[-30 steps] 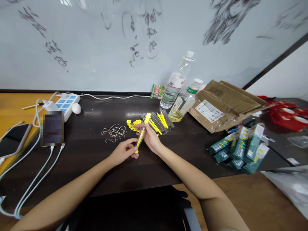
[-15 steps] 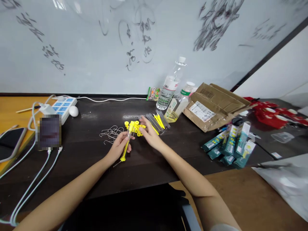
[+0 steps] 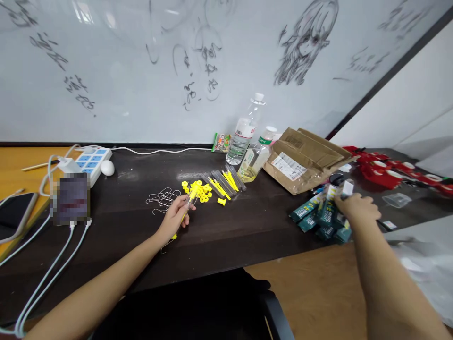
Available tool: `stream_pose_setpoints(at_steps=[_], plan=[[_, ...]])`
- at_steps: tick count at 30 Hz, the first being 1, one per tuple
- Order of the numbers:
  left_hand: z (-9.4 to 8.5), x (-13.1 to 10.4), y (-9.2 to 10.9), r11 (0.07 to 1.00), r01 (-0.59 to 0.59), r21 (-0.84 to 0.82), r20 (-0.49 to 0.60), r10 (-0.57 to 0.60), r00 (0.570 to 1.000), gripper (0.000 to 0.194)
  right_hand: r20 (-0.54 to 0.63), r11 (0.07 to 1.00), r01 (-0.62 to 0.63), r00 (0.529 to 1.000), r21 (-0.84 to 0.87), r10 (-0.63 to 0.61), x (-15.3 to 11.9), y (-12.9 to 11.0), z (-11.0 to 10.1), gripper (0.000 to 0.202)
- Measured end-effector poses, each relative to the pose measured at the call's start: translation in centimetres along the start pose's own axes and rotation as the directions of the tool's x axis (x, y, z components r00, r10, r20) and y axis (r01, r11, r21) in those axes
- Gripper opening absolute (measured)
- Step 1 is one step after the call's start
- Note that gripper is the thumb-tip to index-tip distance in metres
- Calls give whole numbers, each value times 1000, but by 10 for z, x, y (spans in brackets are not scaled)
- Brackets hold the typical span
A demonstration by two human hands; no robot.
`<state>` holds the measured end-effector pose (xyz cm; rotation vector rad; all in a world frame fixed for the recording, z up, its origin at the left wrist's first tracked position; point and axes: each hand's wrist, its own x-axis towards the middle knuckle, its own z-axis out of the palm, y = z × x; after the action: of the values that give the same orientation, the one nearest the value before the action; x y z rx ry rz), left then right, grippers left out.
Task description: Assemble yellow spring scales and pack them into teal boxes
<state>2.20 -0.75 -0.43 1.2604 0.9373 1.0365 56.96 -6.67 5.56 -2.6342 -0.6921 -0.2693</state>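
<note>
Since the earlier frame, half a second back, the right hand [image 3: 359, 208] has swung away from the yellow pieces and out to the green boxes [image 3: 318, 215] at the right of the desk [image 3: 240, 224], while the left hand [image 3: 177, 215] has stayed about where it was. The clear tube [image 3: 191, 199], tilted, is in the left hand, pinched between thumb and fingers; its upper end lies in front of the heap of yellow pieces [image 3: 203, 192], and a metal hook [image 3: 165, 244] pokes out below its lower end. The right hand's fingers are at the rearmost upright box, but blur hides whether they have closed on it or only touch it, so its grip I cannot tell. Pulling one box out could bring down its neighbours, since they lean and lie across each other; a tube held one-handed could tip or slip if the left fingers loosen, and its hook could snag the loose bent hooks [image 3: 164, 198] beside that hand. Sweeping back low, the right forearm might scatter the heap. Also different: a single yellow piece [image 3: 222, 202] now shows apart from the heap, where the right hand covered the desk, and the packed tubes [image 3: 226, 182] behind it are in plainer sight. Farther out, the two bottles [image 3: 243, 137] and the cardboard parcel [image 3: 297, 163] appear unmoved.
</note>
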Motion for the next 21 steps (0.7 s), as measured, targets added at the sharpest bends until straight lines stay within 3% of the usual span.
stream_pose_setpoints(at_steps=[3, 7, 11, 14, 17, 19, 21], plan=[[-2, 2, 0, 1000, -8, -16, -26, 8, 1000, 45, 60, 989, -71, 996, 129, 64, 17, 19, 12, 33], [-5, 5, 0, 999, 1, -33, -62, -3, 998, 45, 85, 987, -26, 996, 158, 12, 18, 12, 10, 41], [-7, 6, -3, 999, -18, -32, -43, 17, 999, 46, -89, 972, 54, 995, 228, -35, 3, -10, -23, 33], [-7, 6, -5, 999, -42, -24, -22, 41, 999, 46, -141, 973, 204, 972, 111, -188, -25, -31, -58, 31], [-8, 5, -5, 997, -75, 21, -10, 75, 997, 44, -214, 910, 410, 897, 68, -388, -72, -61, -85, 33], [-9, 2, -4, 991, -109, 71, 3, 109, 994, 43, -208, 885, 459, 876, 77, -436, -111, -84, -89, 36], [-11, 0, -2, 981, -153, 121, 16, 152, 988, 42, -205, 795, 587, 805, 153, -556, -150, -107, -83, 38]])
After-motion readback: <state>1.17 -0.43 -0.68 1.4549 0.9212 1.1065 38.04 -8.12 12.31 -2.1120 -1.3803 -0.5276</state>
